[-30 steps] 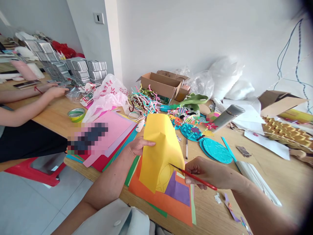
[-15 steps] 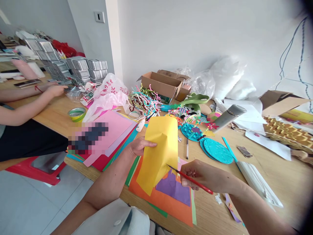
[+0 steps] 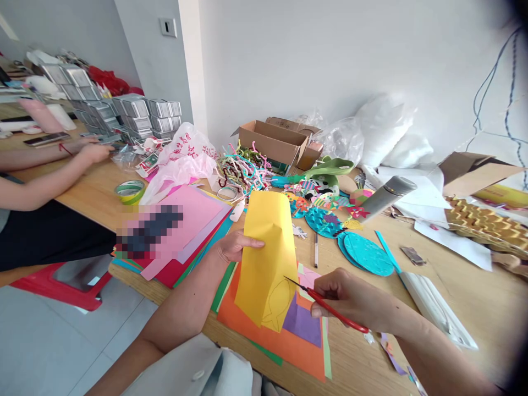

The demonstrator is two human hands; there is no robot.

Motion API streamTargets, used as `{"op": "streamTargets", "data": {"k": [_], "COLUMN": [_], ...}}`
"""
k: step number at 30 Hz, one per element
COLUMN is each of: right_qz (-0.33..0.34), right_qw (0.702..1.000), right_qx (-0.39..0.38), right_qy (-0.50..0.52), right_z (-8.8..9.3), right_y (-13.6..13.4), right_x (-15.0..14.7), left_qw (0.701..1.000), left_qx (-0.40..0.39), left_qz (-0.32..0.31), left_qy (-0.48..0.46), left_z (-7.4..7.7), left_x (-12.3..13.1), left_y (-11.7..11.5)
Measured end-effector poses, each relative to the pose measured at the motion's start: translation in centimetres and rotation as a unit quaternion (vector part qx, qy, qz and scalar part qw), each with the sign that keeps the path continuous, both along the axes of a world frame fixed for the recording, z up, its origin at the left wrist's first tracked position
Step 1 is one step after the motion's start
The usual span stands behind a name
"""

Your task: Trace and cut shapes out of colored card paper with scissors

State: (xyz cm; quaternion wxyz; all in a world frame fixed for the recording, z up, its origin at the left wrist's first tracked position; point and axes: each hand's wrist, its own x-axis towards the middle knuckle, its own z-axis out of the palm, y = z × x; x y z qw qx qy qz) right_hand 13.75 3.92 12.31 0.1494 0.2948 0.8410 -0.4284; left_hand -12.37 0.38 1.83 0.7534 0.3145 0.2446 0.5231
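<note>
A sheet of yellow paper is pinched in my left hand, its thumb lying on the front near the left edge. The paper is bent lengthwise, and a fish outline is drawn in pencil near its lower right corner. My right hand is closed around red-handled scissors. Their dark tips point left, at the paper's right edge just above the drawn fish. Whether the blades touch the paper I cannot tell. Under the yellow sheet lie purple paper and orange paper on the wooden table.
Turquoise ovals, a pen and a grey flask lie beyond my hands. Pink paper tops a stack at left. Pipe cleaners and a cardboard box are farther back. Another person's hands work at far left.
The yellow paper has turned in my left hand, so the pencilled fish now shows. My right hand with the scissors has moved slightly to the right.
</note>
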Motion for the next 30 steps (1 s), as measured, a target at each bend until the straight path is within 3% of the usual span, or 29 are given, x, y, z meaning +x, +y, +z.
{"op": "streamTargets", "data": {"k": [9,30], "right_qz": [0.023,0.080], "right_qw": [0.991,0.992], "right_qx": [0.125,0.093], "right_qy": [-0.033,-0.013], "right_z": [0.17,0.20], "right_y": [-0.57,-0.34], "right_x": [-0.08,-0.28], "left_qw": [1.000,0.999], "left_qx": [0.012,0.015], "left_qz": [0.015,0.025], "left_qy": [0.005,0.015], "left_z": [-0.32,0.06], "left_x": [0.16,0.47], "left_y": [0.27,0.18]}}
